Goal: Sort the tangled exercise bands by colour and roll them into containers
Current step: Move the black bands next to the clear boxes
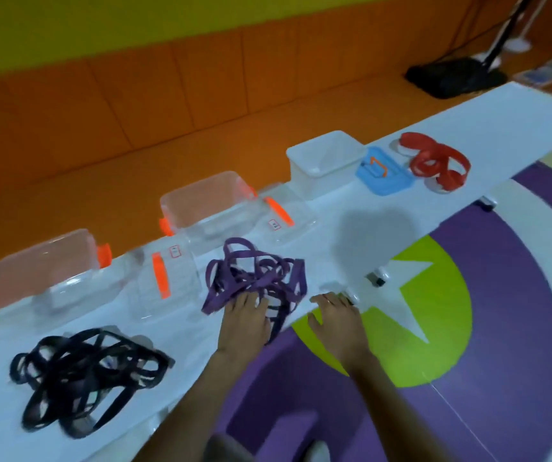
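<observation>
The left hand [246, 320] lay at the near edge of the long white bench [487, 128], fingers flat and open on the tangled purple elastic bands [258, 278]. The right hand [336, 315] rested just beside them on that edge, fingers straight, holding nothing. A tangle of black elastic bands [84, 371] lay towards the left end.

The lid labels [175, 251] are too small to be read. Single loops in the blurred black bands [84, 378] cannot be told apart. The purple bands [258, 278] are partly covered by the left hand [246, 323]; the black stand [457, 76] is cut off at the top
</observation>
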`<move>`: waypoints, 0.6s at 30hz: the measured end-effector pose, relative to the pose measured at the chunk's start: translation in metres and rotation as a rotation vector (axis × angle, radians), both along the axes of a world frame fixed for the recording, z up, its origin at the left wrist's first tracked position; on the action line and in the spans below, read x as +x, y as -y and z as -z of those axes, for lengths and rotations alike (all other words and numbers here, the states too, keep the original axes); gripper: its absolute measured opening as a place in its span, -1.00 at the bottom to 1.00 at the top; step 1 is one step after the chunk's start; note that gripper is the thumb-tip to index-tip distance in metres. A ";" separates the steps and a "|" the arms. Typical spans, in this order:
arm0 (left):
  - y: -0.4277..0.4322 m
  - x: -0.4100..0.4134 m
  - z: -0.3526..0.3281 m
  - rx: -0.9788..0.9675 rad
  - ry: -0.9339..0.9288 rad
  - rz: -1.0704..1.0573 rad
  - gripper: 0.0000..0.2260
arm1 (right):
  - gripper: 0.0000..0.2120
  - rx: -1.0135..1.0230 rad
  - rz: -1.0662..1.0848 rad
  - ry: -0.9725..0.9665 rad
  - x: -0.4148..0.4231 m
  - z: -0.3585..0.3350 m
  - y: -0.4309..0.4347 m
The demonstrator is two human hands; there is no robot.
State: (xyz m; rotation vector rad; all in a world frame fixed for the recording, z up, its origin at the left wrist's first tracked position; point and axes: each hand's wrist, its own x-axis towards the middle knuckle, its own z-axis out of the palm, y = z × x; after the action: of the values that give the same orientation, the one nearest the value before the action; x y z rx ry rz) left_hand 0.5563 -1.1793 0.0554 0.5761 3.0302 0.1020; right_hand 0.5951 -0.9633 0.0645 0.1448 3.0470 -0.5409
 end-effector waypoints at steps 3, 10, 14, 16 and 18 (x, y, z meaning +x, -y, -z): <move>-0.079 -0.009 -0.010 -0.021 -0.024 0.098 -0.69 | -0.62 0.024 0.095 -0.006 0.014 -0.005 -0.085; -0.233 -0.046 -0.007 -0.060 0.000 0.264 -0.70 | -0.72 0.057 0.243 -0.007 0.013 -0.011 -0.240; -0.303 -0.084 0.004 -0.024 -0.012 0.314 -0.72 | -0.69 0.052 0.238 0.013 -0.018 -0.011 -0.315; -0.340 -0.109 0.010 0.001 -0.012 0.315 -0.72 | -0.70 0.055 0.231 0.010 -0.044 -0.010 -0.353; -0.376 -0.136 0.019 0.012 -0.006 0.299 -0.71 | -0.72 0.041 0.230 0.016 -0.074 -0.007 -0.388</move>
State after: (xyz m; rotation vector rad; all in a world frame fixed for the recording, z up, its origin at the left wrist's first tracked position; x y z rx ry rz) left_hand 0.4199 -0.8029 0.0366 1.0207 2.9090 0.1052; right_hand 0.5213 -0.5749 0.0717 0.5038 3.0456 -0.4851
